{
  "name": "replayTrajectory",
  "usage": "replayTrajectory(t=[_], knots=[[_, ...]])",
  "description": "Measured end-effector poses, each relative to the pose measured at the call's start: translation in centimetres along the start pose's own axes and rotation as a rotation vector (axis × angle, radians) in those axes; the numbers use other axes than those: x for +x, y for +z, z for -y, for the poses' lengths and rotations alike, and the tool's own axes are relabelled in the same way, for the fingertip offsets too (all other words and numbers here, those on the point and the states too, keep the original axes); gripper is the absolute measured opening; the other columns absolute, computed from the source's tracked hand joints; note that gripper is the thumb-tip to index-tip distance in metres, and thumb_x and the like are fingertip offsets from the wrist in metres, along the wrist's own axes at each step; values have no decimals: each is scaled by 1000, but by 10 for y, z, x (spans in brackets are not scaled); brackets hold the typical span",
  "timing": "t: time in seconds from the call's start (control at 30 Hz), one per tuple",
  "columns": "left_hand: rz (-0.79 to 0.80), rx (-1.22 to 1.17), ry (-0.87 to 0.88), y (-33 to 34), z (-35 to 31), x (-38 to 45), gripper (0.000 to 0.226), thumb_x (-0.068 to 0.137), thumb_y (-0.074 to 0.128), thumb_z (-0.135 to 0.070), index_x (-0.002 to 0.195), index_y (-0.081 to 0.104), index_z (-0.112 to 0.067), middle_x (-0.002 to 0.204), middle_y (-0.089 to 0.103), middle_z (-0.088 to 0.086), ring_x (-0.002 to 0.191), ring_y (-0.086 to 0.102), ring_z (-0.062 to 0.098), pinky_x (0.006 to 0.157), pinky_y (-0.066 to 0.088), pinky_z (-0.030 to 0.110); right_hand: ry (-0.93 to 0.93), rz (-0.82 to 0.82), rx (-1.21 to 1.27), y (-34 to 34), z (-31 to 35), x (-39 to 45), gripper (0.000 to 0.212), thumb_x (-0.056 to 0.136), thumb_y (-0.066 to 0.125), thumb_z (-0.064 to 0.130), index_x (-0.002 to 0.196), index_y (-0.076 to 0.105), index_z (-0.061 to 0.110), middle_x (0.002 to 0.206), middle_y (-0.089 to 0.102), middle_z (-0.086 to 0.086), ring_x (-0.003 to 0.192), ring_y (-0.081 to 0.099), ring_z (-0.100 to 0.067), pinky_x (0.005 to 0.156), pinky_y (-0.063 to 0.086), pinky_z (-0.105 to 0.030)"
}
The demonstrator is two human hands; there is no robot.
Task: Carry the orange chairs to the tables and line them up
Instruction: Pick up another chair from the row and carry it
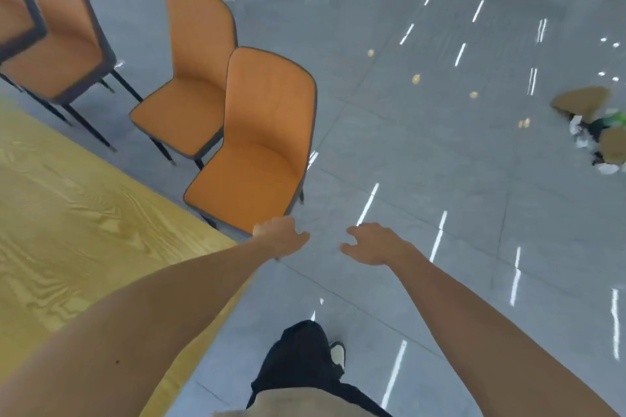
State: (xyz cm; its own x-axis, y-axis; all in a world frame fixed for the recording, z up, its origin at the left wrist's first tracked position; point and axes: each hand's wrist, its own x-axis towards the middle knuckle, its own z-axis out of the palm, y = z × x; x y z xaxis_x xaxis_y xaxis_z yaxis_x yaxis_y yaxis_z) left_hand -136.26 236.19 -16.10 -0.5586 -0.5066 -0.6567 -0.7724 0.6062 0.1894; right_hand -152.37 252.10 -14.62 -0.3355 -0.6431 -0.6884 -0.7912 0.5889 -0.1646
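Wooden surface [61, 213] lies left of the left hand [283, 237], which is loosely spread, empty, just at the front seat edge of the nearest orange chair [261, 142]; two more orange chairs beyond it. Right hand [374, 244] beside, spread, empty, over grey floor [440, 145].

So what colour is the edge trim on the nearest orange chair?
Dark grey trim around the nearest orange chair, seen best in the head view.

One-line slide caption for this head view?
Both hands, left hand and right hand, open beside the nearest orange chair at the wooden table.
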Motion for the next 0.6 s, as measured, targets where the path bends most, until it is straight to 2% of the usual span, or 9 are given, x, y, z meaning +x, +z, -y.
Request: replayTrajectory(t=[0.1, 0.2, 0.33, 0.5, 0.6], knots=[[-13, -62, -48, -44, -22, 48, 42, 97, 44, -51, 108, 58, -13, 95, 61, 2, 90, 64, 25, 73, 47, 35, -88, 71, -59, -67, -23, 50, 69, 98, 41, 60, 155, 34, 21, 159, 35, -3, 145, 32, -25, 113, 29, -39], [-54, -126, -119, -86, -34, 106, 36, 97, 45, -48, 106, 59, -17, 93, 61, 0, 87, 61, 23, 75, 48, 36, -159, 59, -144, -137, -35, 111, 67, 98, 42, 59, 153, 37, 21, 158, 37, -3, 144, 34, -25, 112, 31, -39], [-56, -227, -219, -144, -49, 195, 35, 86, 57, -52, 98, 68, -21, 92, 69, -1, 82, 65, 21, 79, 52, 35, -226, 39, -158, -225, -46, 192, 70, 96, 43, 64, 151, 41, 22, 158, 38, -1, 144, 35, -22, 113, 31, -38], [-157, -290, -259, -236, -65, 272, 44, 99, 45, -48, 125, 54, -13, 119, 62, 5, 107, 60, 27, 81, 45, 36, -340, 50, -279, -339, -39, 282, 64, 97, 46, 59, 149, 43, 22, 156, 40, -3, 142, 38, -23, 112, 33, -36], [-243, -326, -324, -290, -62, 305, 45, 99, 45, -48, 125, 54, -13, 119, 60, 6, 105, 58, 28, 79, 45, 37, -404, 21, -322, -399, -28, 336, 65, 95, 48, 61, 148, 44, 25, 155, 43, -1, 141, 40, -22, 111, 35, -37]])
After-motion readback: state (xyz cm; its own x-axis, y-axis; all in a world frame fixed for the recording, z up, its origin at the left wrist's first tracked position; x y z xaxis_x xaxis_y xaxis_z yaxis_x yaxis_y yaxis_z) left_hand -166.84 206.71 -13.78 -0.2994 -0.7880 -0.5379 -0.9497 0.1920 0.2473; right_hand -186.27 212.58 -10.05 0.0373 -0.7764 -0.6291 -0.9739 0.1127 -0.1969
